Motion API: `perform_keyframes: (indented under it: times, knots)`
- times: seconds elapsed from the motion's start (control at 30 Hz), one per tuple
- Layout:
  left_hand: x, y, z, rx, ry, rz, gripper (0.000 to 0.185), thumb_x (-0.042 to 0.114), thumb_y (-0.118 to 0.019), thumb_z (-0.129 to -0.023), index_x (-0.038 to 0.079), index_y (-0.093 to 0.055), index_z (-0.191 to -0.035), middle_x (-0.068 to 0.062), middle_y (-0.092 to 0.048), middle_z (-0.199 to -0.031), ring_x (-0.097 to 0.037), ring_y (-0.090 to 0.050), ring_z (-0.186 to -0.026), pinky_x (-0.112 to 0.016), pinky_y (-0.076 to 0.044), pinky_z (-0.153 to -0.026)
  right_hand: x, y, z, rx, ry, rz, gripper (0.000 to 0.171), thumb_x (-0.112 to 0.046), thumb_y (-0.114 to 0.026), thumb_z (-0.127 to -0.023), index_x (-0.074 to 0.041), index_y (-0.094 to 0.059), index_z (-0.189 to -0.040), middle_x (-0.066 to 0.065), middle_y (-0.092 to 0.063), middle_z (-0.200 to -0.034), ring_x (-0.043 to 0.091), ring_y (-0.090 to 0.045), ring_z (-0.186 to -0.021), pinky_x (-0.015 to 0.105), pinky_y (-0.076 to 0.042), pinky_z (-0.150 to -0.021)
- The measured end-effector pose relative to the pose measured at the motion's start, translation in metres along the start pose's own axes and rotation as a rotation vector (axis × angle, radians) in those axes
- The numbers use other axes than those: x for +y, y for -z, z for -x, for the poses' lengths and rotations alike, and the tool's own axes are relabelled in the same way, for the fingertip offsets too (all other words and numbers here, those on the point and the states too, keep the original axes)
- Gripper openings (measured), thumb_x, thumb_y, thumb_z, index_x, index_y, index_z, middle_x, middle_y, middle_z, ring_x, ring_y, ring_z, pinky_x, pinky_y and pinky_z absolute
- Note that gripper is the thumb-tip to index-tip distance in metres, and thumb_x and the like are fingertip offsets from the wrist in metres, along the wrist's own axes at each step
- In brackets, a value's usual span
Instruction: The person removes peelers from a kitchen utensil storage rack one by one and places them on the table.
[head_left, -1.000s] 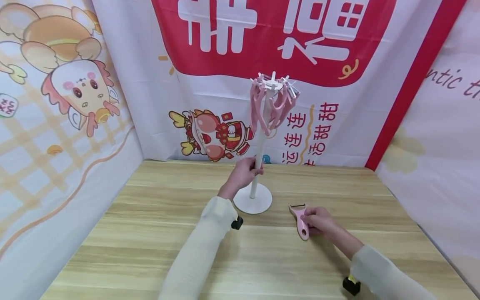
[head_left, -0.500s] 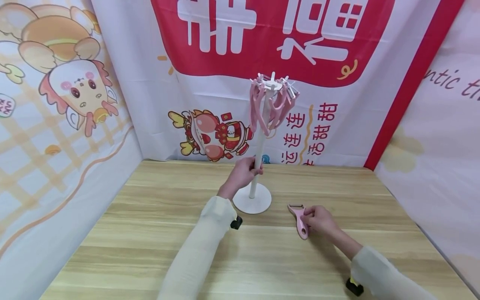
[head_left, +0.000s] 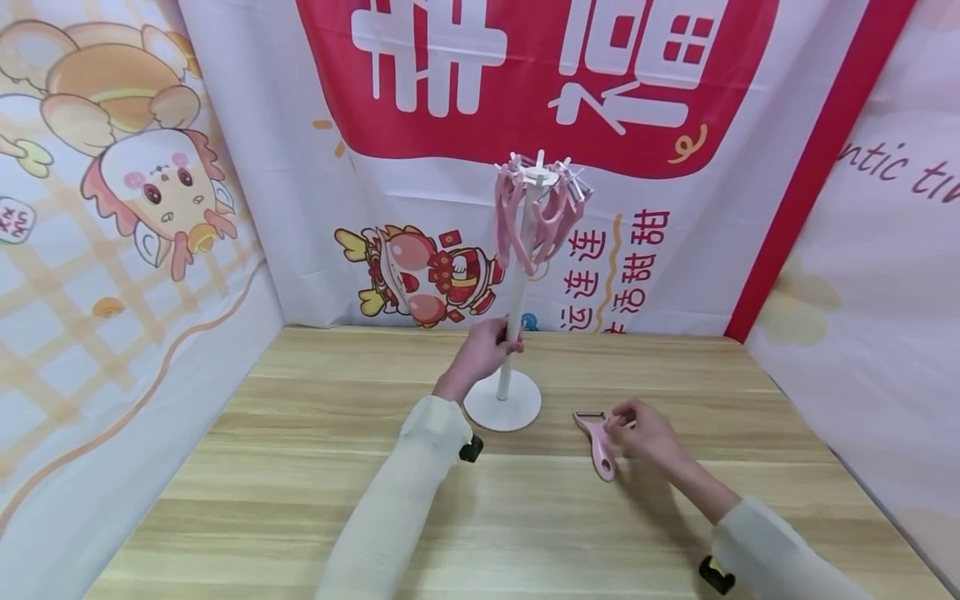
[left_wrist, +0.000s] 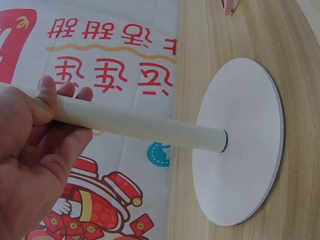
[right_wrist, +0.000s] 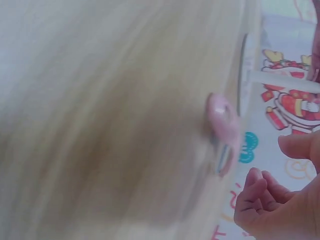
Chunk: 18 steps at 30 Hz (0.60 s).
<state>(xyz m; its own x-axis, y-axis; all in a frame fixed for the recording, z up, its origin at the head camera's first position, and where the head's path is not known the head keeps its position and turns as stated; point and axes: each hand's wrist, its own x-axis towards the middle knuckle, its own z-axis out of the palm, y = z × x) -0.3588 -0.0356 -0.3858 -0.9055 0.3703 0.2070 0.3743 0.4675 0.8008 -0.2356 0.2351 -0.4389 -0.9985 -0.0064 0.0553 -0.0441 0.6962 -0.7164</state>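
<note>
Lying flat on the pale wood-grain table (head_left: 300, 500), the pink peeler (head_left: 597, 440) has a smooth plastic handle and a small metal blade head pointing far. It sits right of the stand's round white base (head_left: 502, 404), apart from it. The right hand (head_left: 647, 433) is just beside the peeler's right edge, fingers loosely curled; whether the fingertips touch the handle cannot be told. The right wrist view is blurred but shows a gap between the curled fingers (right_wrist: 255, 197) and the peeler (right_wrist: 223, 131).

The left hand (head_left: 483, 350) wraps the stand's thin white pole (head_left: 513, 333) low down; the left wrist view shows thumb and fingers (left_wrist: 50, 100) curled round the matt cylinder, and the flat disc's thin edge. More pink peelers (head_left: 536, 217) hang from the stand's top. Bare tabletop stretches near and left; printed banners (head_left: 675, 250) wall the far and side edges.
</note>
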Motion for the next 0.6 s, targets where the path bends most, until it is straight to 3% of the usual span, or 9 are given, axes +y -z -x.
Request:
perform_keyframes:
  times: [0.33,0.6]
  knots:
    - [-0.001,0.000,-0.001,-0.003,-0.010,0.019,0.005,0.009,-0.061,-0.098,0.009,-0.065,-0.101,-0.005,-0.069,-0.098,-0.025,-0.068,-0.101,-0.050,-0.053,-0.104,-0.028,0.012,0.000,0.087,0.109,-0.021,0.027,-0.013,-0.070,-0.092,0.003,-0.064,-0.113,0.014,-0.073,-0.100,0.027,-0.069,-0.095,0.019,-0.053,-0.072]
    - [-0.001,0.000,0.002,0.004,-0.006,0.015,0.006,0.009,-0.063,-0.097,0.008,-0.066,-0.102,-0.005,-0.069,-0.098,-0.020,-0.067,-0.098,-0.048,-0.054,-0.102,-0.062,0.019,0.004,0.119,0.209,-0.151,0.027,-0.013,-0.067,-0.095,0.001,-0.064,-0.118,0.016,-0.071,-0.112,0.027,-0.069,-0.104,0.037,-0.058,-0.093]
